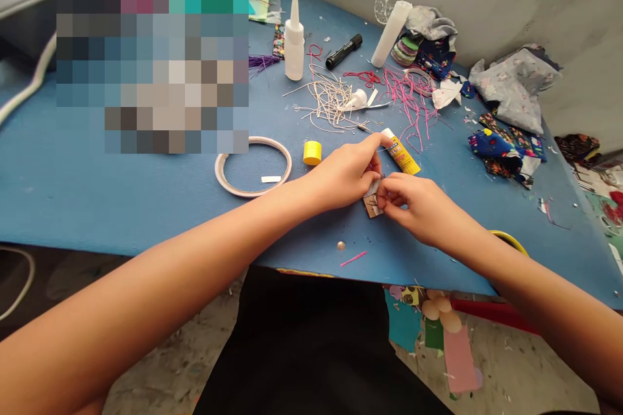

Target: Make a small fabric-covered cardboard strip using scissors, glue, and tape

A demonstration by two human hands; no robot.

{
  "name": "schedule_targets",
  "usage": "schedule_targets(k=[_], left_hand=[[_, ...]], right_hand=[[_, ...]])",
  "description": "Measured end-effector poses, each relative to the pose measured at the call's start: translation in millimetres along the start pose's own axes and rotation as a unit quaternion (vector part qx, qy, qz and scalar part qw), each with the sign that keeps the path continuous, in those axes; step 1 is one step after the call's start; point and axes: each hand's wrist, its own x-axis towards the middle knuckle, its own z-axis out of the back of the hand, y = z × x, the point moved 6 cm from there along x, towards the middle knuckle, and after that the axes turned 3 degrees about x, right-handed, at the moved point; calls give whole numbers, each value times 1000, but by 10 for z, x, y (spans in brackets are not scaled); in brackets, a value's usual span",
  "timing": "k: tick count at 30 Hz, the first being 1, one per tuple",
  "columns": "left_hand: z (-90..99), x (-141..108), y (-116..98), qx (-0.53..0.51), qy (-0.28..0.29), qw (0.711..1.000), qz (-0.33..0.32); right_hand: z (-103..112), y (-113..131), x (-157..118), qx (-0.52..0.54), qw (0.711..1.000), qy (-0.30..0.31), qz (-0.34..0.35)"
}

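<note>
- Piece (pixel 372 208), seemingly brown card and partly hidden, is being pinched by left hand (pixel 351 172) and right hand (pixel 413 203) near the front of the blue surface (pixel 146 207).
- Yellow tube (pixel 403 155) is lying just beyond.

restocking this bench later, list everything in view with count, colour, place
small piece: one, brown, centre
likely glue stick: one, yellow, behind it
cap: one, yellow, centre
tape roll: one, whitish, left
squeeze bottle: one, white, back
marker: one, black, back
cylinder: one, white, back
cords: many, cream, pink, red, purple, back
fabric scraps: several, patterned, right
disc: one, tan, front
strip: one, pink, front
floor scraps: several, teal, green, pink, below
table: one, blue, centre
pixelated patch: one, mixed, upper left
hands: two, bare, at small piece
</note>
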Motion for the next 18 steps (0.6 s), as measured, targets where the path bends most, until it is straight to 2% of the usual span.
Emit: schedule_targets(k=[6,12,18], left_hand=[[2,7,10,3,-1,1000,-1],[-6,5,27,0,-9,1000,-7],[-9,-4,18,9,-8,1000,-3]], right_hand=[[-29,13,-57,-16,999,-31,1],[-63,48,-169,-33,996,-87,11],[-74,-134,-226,-26,988,-148,26]])
